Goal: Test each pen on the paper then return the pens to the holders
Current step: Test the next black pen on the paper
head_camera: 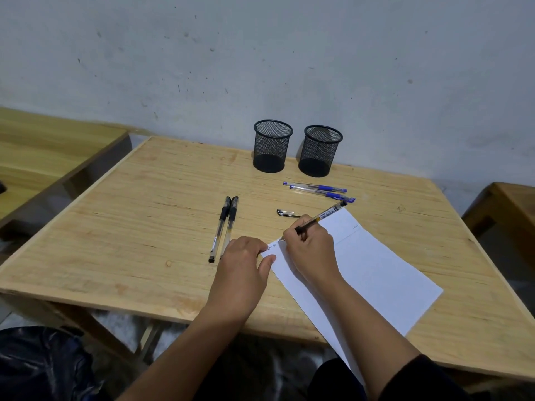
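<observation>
My right hand (311,250) grips an uncapped black pen (324,217), its tip touching the top left corner of the white paper (373,273), where small marks show. My left hand (246,264) rests on the table with thumb and fingertips pressing the paper's left edge. The pen's black cap (286,213) lies just beyond the paper. Two capped black pens (224,227) lie side by side left of my hands. Two blue pens (318,191) lie past the paper. Two empty black mesh holders (272,146) (320,150) stand at the table's far edge by the wall.
The wooden table (144,215) stands against a grey wall. Another wooden table (43,146) sits to the left and a wooden piece of furniture (509,204) to the right. A dark bag (37,363) lies on the floor at lower left.
</observation>
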{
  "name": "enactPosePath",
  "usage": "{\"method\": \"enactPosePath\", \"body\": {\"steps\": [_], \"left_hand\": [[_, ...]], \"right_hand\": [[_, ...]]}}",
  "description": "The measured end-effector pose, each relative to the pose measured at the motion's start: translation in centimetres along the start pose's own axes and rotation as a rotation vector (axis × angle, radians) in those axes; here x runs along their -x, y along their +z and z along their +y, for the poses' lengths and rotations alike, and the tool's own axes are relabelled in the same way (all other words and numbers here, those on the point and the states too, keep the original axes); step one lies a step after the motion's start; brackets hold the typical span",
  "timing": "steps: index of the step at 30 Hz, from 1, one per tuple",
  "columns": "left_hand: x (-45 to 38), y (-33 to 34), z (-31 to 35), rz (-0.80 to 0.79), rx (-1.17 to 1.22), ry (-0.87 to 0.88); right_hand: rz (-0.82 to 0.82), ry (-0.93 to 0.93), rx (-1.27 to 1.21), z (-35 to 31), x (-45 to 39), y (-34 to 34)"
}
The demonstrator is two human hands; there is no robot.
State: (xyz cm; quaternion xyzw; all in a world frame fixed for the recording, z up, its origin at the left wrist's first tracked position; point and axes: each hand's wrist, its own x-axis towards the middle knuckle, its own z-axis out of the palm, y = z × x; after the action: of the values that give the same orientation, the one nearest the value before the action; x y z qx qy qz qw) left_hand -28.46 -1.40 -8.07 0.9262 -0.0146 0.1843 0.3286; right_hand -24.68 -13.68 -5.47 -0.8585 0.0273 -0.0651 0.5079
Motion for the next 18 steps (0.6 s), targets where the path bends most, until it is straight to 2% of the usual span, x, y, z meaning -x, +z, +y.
{"method": "enactPosePath", "body": {"steps": [5, 10, 15, 18], "left_hand": [[-1.4, -0.6, 0.7, 0.006, -0.019, 0.029], [-6.0, -0.5, 2.0, -0.05, 0.006, -0.007], [-9.9, 1.3, 2.3, -0.274, -0.122, 0.007], [-10.7, 1.8, 2.3, -0.31, -0.14, 0.008]], "right_hand": [[0.08, 0.259, -0.474, -0.1, -0.9, -1.1], [0.176, 0.271, -0.519, -0.4, -1.7, -3.9], [0.187, 0.342, -0.583, -0.7, -2.0, -5.8], [0.174, 0.349, -0.626, -0.5, -2.2, -6.3]]}}
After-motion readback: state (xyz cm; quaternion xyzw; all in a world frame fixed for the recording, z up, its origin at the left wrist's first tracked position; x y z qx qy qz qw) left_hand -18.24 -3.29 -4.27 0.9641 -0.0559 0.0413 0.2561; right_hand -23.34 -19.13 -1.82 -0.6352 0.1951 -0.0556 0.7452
